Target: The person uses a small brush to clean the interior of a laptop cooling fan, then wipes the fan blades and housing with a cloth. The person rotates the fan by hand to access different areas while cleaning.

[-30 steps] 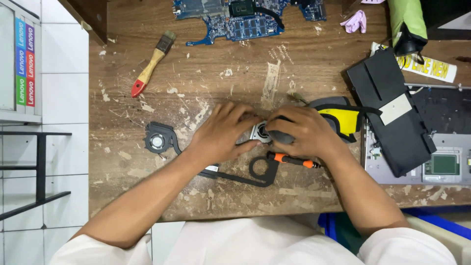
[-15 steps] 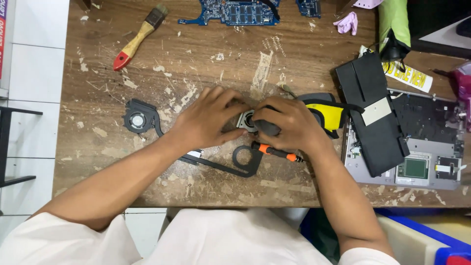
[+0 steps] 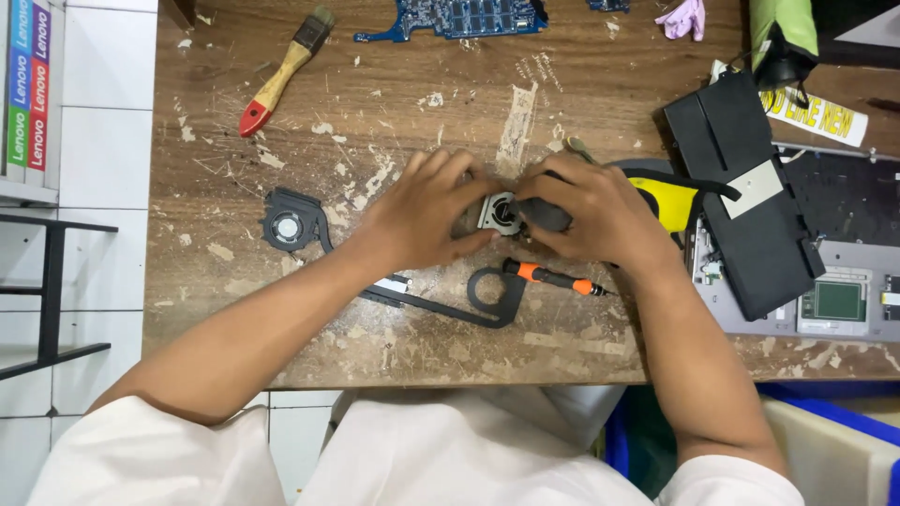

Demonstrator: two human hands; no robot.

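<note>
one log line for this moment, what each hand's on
left hand: grips small fan | right hand: on fan's right side | screwdriver: on bench near hands | second fan: left, untouched

Paintbrush (image 3: 281,73), circuit board (image 3: 455,17), black battery (image 3: 747,192).

Small grey fan (image 3: 500,212), between fingers
</note>
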